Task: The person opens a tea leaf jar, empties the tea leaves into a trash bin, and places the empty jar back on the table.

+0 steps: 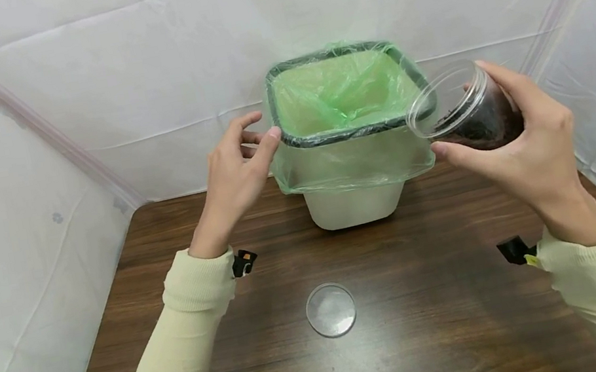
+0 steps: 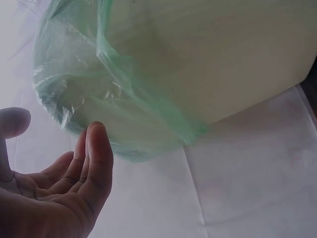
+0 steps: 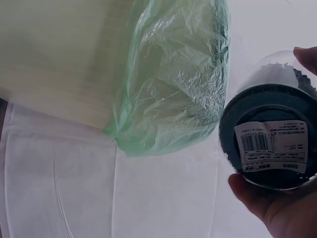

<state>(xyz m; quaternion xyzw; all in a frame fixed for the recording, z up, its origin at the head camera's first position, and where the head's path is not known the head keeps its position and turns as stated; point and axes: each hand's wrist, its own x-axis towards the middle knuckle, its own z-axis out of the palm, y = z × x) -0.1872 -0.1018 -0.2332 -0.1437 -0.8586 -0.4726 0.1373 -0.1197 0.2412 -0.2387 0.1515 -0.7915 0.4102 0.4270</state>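
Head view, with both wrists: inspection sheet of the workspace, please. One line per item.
Surface: brown wood-grain table.
Job's things: clear jar, part-filled with dark contents, tilted, open mouth towards the pale bin; green bag lining the bin; clear round lid flat on the table.
Clutter: nothing seen.
Grips: right hand holds the jar; left hand beside the bin, contact unclear.
Cables: nothing seen.
Surroundings: pale sheeting behind and both sides.
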